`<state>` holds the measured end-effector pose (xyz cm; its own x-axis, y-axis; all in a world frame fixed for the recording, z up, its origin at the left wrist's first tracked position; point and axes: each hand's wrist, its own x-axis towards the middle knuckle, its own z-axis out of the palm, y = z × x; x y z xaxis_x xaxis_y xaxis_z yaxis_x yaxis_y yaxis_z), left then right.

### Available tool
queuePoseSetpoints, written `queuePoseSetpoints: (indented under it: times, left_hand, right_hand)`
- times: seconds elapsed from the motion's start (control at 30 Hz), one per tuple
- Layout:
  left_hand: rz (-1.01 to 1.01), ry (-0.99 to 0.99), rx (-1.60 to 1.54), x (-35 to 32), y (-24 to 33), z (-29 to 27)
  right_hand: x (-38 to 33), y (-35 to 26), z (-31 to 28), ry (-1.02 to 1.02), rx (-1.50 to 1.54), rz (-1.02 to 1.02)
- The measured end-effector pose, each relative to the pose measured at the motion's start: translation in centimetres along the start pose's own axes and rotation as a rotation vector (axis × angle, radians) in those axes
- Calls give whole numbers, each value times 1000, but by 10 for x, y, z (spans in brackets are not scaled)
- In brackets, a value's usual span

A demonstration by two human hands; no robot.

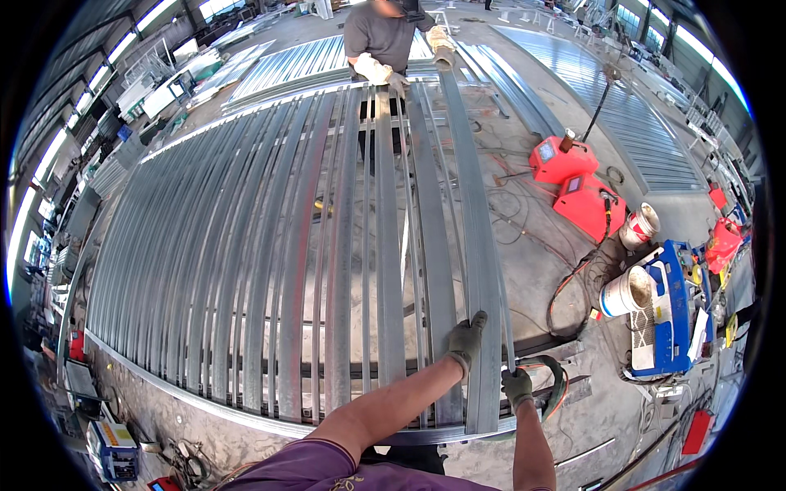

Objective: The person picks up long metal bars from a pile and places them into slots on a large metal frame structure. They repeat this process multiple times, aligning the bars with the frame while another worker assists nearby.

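Observation:
My left hand (465, 342), in a dark work glove, grips the edge of a wide grey metal slat (475, 245), thumb along its top. That slat runs away from me to a co-worker (382, 41), whose light-gloved hand is at its far end. My right hand (517, 386), gloved too, is closed at the near end of a narrow metal strip (505, 323) beside the slat; its fingertips are partly hidden. A dark cable (563, 380) loops right beside this hand. Many parallel slats (221, 245) lie to the left across a metal frame (237, 409).
Red machines (588, 204) with hoses stand on the floor at right. Nearer are white buckets (626, 292) and a blue case (675, 311). Cables (565, 286) trail over the concrete. Finished-looking metal panels (606, 106) lie farther back. A yellow tool (325, 204) shows beneath the slats.

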<state>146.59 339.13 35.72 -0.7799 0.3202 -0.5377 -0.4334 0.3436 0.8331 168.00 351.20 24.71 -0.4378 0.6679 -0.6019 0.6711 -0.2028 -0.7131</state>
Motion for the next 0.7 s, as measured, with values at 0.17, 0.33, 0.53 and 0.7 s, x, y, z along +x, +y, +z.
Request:
queuePoseSetpoints:
  times: [0.17, 0.33, 0.53, 0.7]
  left_hand:
    - [-32, 42, -3, 11, -7, 3]
    - [3, 125, 8, 6, -13, -8]
    - [-178, 137, -80, -18, 0, -81]
    - [-61, 240, -71, -24, -9, -102]
  right_hand:
    - [-11, -25, 4, 72, -283, -30]
    - [-30, -32, 7, 309, -496, -289]
    - [-80, -49, 43, 301, -447, -667]
    - [-25, -8, 101, -3, -290, -141]
